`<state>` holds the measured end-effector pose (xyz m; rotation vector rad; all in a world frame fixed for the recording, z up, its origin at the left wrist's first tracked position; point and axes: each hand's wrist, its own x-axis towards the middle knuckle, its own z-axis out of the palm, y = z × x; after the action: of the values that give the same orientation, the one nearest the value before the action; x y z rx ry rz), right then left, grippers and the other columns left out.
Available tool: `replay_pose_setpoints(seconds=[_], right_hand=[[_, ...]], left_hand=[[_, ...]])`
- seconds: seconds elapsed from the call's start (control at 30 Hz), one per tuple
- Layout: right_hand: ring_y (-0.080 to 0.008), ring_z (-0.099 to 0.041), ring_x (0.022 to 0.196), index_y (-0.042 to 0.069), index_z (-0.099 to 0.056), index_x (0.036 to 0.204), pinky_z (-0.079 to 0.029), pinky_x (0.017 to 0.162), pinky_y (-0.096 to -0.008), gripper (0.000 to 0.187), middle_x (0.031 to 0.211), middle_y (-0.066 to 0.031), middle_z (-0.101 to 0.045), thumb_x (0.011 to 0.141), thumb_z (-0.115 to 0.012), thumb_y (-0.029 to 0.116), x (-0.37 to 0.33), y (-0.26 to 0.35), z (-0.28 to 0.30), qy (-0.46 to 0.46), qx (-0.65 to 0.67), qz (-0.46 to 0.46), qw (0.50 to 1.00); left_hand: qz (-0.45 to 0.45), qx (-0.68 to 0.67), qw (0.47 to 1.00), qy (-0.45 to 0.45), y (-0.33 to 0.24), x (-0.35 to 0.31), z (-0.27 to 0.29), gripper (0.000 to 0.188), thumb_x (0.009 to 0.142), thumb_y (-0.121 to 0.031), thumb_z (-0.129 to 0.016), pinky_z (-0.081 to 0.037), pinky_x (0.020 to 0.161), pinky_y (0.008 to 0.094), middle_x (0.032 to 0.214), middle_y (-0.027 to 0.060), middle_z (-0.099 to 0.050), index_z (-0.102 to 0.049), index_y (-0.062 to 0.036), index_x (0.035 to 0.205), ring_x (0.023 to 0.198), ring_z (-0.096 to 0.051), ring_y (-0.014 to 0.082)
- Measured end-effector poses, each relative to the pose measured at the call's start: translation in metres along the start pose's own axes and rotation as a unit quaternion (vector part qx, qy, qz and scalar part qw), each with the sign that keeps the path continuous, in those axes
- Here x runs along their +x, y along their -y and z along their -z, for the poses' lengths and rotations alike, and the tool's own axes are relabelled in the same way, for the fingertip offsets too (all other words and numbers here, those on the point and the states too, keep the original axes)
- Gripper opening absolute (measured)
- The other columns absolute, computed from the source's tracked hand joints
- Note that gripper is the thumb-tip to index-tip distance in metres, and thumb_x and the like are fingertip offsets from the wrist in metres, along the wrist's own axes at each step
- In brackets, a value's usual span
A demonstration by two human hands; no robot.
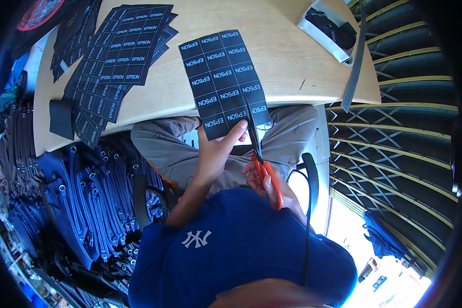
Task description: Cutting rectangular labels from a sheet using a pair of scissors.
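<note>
My left hand (218, 149) pinches the near edge of a black printed sheet (220, 77), thumb on top. White lines divide the sheet into a grid of labels, and its far part rests over the table edge. In my right hand (272, 182) are scissors (259, 154) with orange handles and dark blades. Their blades reach into the sheet from its near edge, along the line between the middle and right columns. A slit runs there, with the right strip hanging slightly apart from the rest.
More black printed sheets (123, 46) lie fanned on the left of the wooden table (215, 15). A white box (326, 31) with black pieces and a dark strap (354, 72) are at the right. Blue straps with metal rings (82, 200) hang at left; a folding gate (390, 133) stands right.
</note>
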<state>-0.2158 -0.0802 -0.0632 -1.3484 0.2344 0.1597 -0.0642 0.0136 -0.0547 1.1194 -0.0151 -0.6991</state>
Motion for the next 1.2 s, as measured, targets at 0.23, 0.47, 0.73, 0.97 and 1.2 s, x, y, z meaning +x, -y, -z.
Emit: replay_pose_setpoints(seconds=[0.23,0.47,0.73,0.97,1.2], right_hand=[[-0.0077,-0.043,0.053,-0.003,-0.047,0.104,-0.034,0.050,-0.0229,0.063,0.066,-0.0015,-0.046,0.091,-0.032,0.057,-0.001,0.003,-0.003,-0.012,0.014,-0.006,1.000],[-0.0063,-0.041,0.048,-0.001,-0.049,0.095,-0.031,0.045,-0.0210,0.046,0.061,-0.0012,-0.047,0.097,-0.032,0.042,-0.002,0.011,-0.004,-0.024,0.026,-0.057,0.998],[-0.0060,-0.043,0.044,0.001,-0.049,0.089,-0.033,0.040,-0.0209,0.040,0.059,-0.0026,-0.050,0.098,-0.034,0.037,-0.004,0.011,-0.005,-0.032,0.033,-0.078,0.996],[-0.0070,-0.045,0.041,0.004,-0.046,0.080,-0.034,0.038,-0.0211,0.041,0.055,-0.0032,-0.051,0.098,-0.034,0.039,-0.004,0.014,-0.007,-0.047,0.017,-0.093,0.994],[-0.0083,-0.047,0.038,0.004,-0.046,0.072,-0.035,0.035,-0.0219,0.044,0.053,-0.0037,-0.052,0.097,-0.035,0.039,-0.007,0.019,-0.010,-0.062,0.013,-0.124,0.990]], left_hand=[[-0.011,-0.002,1.000,0.007,0.003,-0.001,0.001,0.017,0.079,-0.001,-0.068,-0.051,0.064,0.0256,0.079,0.0064,-0.063,-0.059,0.0021,0.093,0.066,-0.060,0.0114],[-0.011,0.012,1.000,0.026,-0.003,-0.002,-0.002,0.014,0.079,0.000,-0.067,-0.050,0.063,0.0247,0.077,0.0057,-0.062,-0.059,0.0021,0.091,0.065,-0.059,0.0105],[-0.026,0.036,0.999,0.029,-0.004,-0.001,0.002,0.009,0.080,0.000,-0.066,-0.048,0.060,0.0231,0.074,0.0044,-0.062,-0.060,0.0013,0.086,0.064,-0.057,0.0093],[-0.029,0.038,0.998,0.037,-0.003,0.002,0.005,0.008,0.080,0.000,-0.066,-0.045,0.057,0.0225,0.072,0.0036,-0.061,-0.060,0.0007,0.085,0.061,-0.056,0.0086],[-0.032,0.053,0.997,0.053,0.001,0.003,0.009,0.012,0.081,-0.004,-0.065,-0.046,0.060,0.0243,0.078,0.0057,-0.062,-0.061,0.0011,0.091,0.066,-0.057,0.0112]])
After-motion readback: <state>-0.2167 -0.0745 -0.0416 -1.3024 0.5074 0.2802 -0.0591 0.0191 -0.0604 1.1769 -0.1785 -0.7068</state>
